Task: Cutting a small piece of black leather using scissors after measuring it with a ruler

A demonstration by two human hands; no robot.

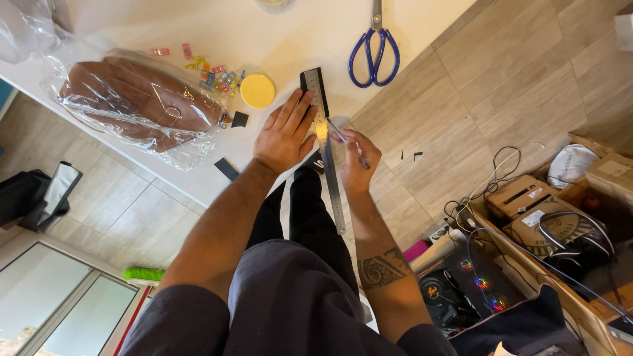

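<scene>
The left hand is lying spread, palm down, pressing a long steel ruler onto a small black strip of material at the white table's edge; the right hand is pinching a thin pen-like blade tool against the ruler's right side; the ruler's lower half is hanging unsupported past the table, so it could be pivoting if the palm's pressure eases, skewing the line; the left fingertips are lying just beside the edge, risking a nick; blue-handled scissors and a yellow round lid are lying nearby.
</scene>
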